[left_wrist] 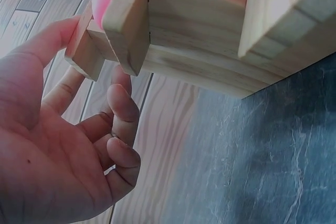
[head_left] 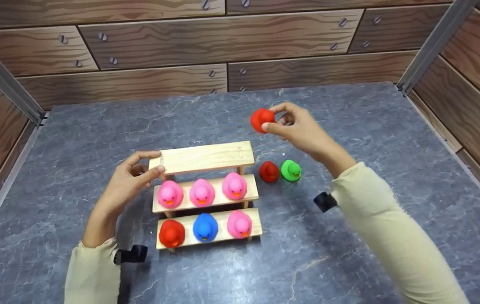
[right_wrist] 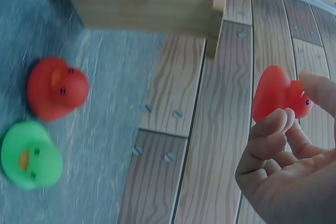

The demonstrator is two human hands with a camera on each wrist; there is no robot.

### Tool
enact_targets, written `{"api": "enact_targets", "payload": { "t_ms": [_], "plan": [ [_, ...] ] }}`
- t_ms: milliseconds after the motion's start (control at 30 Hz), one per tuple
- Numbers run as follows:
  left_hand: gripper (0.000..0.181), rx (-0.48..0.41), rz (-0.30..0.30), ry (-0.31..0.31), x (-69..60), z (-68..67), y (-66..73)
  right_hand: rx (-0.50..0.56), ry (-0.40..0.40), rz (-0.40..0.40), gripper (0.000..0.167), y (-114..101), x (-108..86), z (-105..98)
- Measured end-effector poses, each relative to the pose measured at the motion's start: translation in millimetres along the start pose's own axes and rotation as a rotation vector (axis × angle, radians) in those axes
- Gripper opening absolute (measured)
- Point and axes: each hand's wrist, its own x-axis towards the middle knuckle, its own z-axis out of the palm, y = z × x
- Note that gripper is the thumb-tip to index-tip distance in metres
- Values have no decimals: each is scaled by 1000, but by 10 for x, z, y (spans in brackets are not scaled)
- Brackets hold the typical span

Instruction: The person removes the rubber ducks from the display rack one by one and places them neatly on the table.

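Observation:
A three-step wooden stand (head_left: 206, 157) rests on the grey table. My left hand (head_left: 128, 179) grips the left end of its top step, thumb at the front edge and forefinger at the back; the left wrist view shows the other fingers curled below that step. My right hand (head_left: 301, 128) pinches a red rubber duck (head_left: 261, 120) in the air, beyond the stand's far right corner. In the right wrist view this duck (right_wrist: 275, 95) sits between thumb and fingertips. The top step carries no duck. Pink ducks (head_left: 202, 193) line the middle step.
On the bottom step stand a red duck (head_left: 172, 233), a blue duck (head_left: 205, 227) and a pink duck (head_left: 239, 224). Another red duck (head_left: 269, 172) and a green duck (head_left: 291, 170) sit on the table right of the stand. Wood-patterned walls (head_left: 223, 40) enclose the table.

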Motion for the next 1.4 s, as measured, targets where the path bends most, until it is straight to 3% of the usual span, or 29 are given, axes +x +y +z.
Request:
{"api": "enact_targets", "payload": {
  "t_ms": [633,833,1067,1400],
  "plan": [
    [46,-40,-10,5,-9,-14,-1,-93,22,48,44,519,-155,-481],
    [46,-42,-4,7,1,-14,-5,-131,-7,82,49,716,-192,-624],
    [46,-60,-11,0,-1,-4,-1,-156,-42,118,51,884,-206,-679],
    [46,-55,-13,2,-1,-9,5,-191,-66,75,47,1047,-236,-700]
  ]
}}
